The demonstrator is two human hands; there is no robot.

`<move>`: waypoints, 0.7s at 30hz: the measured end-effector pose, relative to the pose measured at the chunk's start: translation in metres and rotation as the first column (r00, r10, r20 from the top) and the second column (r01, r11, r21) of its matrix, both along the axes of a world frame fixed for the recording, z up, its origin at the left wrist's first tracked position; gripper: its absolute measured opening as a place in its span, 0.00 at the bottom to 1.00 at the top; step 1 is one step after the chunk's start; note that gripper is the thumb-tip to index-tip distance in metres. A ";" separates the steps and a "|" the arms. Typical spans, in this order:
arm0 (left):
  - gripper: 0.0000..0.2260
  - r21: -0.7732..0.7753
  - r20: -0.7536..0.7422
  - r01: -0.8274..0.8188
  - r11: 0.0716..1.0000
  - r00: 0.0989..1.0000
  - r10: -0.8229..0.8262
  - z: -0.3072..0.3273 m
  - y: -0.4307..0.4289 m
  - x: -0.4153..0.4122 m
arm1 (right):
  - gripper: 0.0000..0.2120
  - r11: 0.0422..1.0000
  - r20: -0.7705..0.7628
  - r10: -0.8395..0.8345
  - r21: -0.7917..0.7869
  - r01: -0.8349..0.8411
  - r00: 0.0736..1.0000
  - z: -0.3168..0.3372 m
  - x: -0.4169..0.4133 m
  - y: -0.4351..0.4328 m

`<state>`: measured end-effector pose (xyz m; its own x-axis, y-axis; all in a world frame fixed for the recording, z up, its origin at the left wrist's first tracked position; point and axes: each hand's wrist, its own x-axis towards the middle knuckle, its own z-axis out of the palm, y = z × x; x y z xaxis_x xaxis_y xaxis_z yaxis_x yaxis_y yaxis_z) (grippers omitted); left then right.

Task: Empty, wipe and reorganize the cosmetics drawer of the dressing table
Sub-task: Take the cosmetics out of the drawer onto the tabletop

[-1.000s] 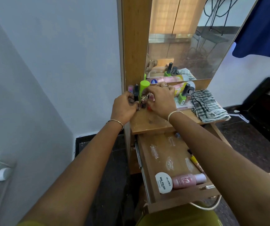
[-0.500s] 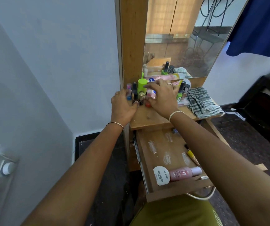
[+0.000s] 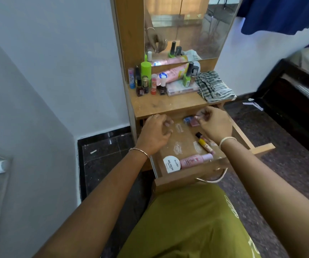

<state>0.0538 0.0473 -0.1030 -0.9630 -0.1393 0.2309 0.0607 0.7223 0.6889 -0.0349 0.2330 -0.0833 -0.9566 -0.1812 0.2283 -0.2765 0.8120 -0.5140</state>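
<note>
The fingers (image 3: 201,116) of the right hand (image 3: 213,124) are curling at small blue and pink cosmetics (image 3: 189,121) at the back of the open wooden drawer (image 3: 178,180); whether they are gripping is unclear. The left hand (image 3: 154,133) is hovering over the drawer's back-left, fingers (image 3: 166,124) loosely curled and empty. Above the drawer, upright nail-polish bottles (image 3: 145,85) are crowding the wooden counter (image 3: 168,105).

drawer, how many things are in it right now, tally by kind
white round tub: 1
pink bottle: 1
yellow tube with black cap: 1
small blue item: 1
small pink item: 1
Total: 5, leaving out the clear patches on the floor of the drawer and anything hidden under the right hand.
</note>
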 end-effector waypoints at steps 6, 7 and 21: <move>0.13 -0.162 0.231 0.149 0.975 0.967 -0.109 -0.022 0.021 0.003 | 0.08 0.949 0.369 -0.056 0.308 -0.065 0.928 -0.023 -0.007 0.047; 0.15 -0.206 0.287 0.183 0.961 0.951 -0.120 -0.022 0.023 0.003 | 0.08 0.936 0.396 -0.065 0.343 -0.082 0.916 -0.024 -0.007 0.049; 0.27 -0.492 0.696 0.503 0.710 0.717 -0.025 -0.021 0.036 -0.009 | 0.16 0.810 0.332 -0.022 0.559 -0.178 0.943 -0.040 -0.003 0.035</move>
